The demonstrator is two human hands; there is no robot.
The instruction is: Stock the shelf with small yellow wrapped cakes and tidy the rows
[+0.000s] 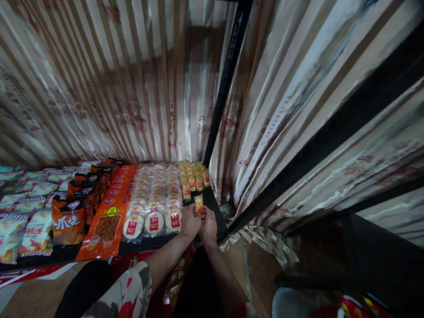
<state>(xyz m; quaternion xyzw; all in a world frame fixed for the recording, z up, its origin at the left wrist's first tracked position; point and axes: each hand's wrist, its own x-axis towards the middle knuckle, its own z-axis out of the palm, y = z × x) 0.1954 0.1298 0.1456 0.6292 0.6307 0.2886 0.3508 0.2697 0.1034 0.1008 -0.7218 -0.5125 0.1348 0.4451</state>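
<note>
A patterned sleeve lay nearest, at the left. Beyond it the left hand and right hand met, fingertips pinching a small packet upright between them, over the shelf's right end. Crackers lay just left, an orange bag farther left. Similar packets stood beyond the hands, before a curtain.

Dim overall; glossy streaks and broad soft shadow on pleated curtain; lower right nearly black; edges stretched
</note>
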